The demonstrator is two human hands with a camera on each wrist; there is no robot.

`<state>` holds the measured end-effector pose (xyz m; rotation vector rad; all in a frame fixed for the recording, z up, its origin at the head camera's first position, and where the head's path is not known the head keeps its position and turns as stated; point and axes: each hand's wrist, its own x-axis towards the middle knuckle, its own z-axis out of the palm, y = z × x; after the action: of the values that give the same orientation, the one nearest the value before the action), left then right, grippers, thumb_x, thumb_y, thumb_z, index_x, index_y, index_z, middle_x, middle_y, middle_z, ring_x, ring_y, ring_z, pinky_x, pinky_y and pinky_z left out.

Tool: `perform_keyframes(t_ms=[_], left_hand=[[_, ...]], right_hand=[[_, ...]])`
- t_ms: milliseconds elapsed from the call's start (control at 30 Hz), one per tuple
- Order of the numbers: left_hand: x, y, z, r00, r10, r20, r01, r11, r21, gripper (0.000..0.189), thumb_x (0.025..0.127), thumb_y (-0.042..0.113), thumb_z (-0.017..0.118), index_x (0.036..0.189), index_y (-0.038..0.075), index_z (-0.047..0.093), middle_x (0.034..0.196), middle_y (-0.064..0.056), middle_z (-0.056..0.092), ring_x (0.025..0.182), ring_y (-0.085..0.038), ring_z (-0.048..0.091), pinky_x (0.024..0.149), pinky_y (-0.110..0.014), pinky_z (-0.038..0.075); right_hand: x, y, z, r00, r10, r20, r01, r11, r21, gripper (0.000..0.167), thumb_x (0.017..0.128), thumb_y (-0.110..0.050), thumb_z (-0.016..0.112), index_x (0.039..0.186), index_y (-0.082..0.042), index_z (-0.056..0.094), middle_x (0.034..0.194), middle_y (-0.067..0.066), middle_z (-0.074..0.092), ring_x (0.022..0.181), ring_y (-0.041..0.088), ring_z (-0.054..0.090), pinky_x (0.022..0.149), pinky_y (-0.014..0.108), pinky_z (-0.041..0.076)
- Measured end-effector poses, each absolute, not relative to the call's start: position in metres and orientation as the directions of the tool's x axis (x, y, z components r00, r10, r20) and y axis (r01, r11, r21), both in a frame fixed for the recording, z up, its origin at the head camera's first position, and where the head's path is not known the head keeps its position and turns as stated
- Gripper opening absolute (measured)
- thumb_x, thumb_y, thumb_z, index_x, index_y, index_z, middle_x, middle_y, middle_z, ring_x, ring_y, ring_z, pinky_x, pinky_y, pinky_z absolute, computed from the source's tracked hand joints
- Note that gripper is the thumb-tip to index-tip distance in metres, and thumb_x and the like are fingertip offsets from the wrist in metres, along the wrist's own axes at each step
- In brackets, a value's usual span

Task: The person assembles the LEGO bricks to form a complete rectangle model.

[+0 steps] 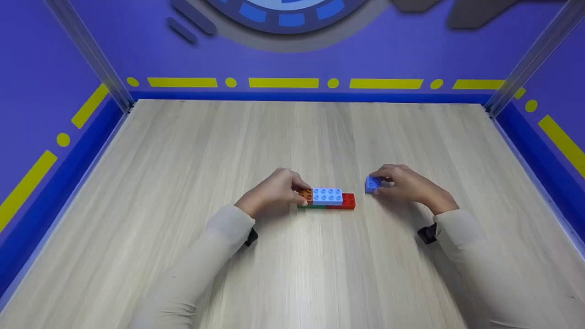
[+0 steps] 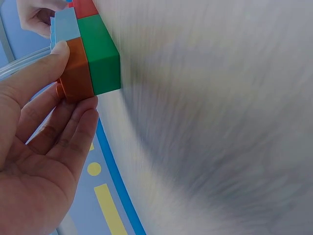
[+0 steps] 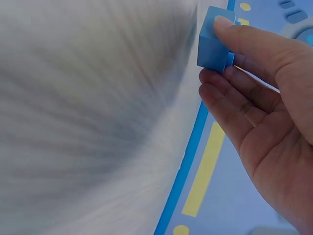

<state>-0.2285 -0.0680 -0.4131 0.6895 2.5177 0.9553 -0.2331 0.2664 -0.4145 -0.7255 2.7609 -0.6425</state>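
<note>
Near the middle of the table, toy building bricks are joined in two layers. On top, an orange brick [image 1: 307,195] sits beside a light blue brick [image 1: 327,196]; under them run a green brick [image 2: 102,58] and a red brick [image 1: 349,201], whose right end sticks out with bare studs. My left hand [image 1: 275,191] pinches the orange brick at the left end between thumb and fingers. To the right, apart from the stack, my right hand [image 1: 408,183] holds a small blue brick [image 3: 212,46] by its sides, thumb on one face. Its studs partly show past the fingers.
The wood-grain table [image 1: 292,265] has blue walls at its back and sides, with yellow stripes and dots along the back wall [image 1: 283,64]. Metal posts [image 1: 98,59] stand at the far corners. Black straps [image 1: 428,233] show at both wrists.
</note>
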Motion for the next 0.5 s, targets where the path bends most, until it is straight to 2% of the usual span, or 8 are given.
perform_keyframes(t_ms=[133,500], left_hand=[[-0.229,-0.068,-0.413,-0.807,0.574,-0.139,0.339,0.643,0.686,0.04,0.074,0.013,0.082,0.112,0.007,0.072,0.101,-0.008,0.071,0.083,-0.01,0.052,0.073,-0.021,0.042],[-0.229,-0.068,-0.413,-0.814,0.556,-0.17,0.306,0.658,0.688,0.041,0.075,0.014,0.082,0.113,0.008,0.072,0.106,-0.006,0.071,0.09,-0.011,0.056,0.078,-0.022,0.045]], right_hand=[[-0.233,0.264,-0.412,-0.845,-0.529,-0.083,-0.435,0.769,-0.469,0.039,0.087,-0.011,0.068,0.123,0.002,0.063,0.117,0.016,0.065,0.107,0.028,0.06,0.093,0.047,0.049],[-0.23,0.253,-0.405,-0.828,-0.554,-0.085,-0.459,0.758,-0.463,0.04,0.088,-0.01,0.068,0.125,0.002,0.062,0.119,0.016,0.064,0.108,0.028,0.061,0.093,0.046,0.051]])
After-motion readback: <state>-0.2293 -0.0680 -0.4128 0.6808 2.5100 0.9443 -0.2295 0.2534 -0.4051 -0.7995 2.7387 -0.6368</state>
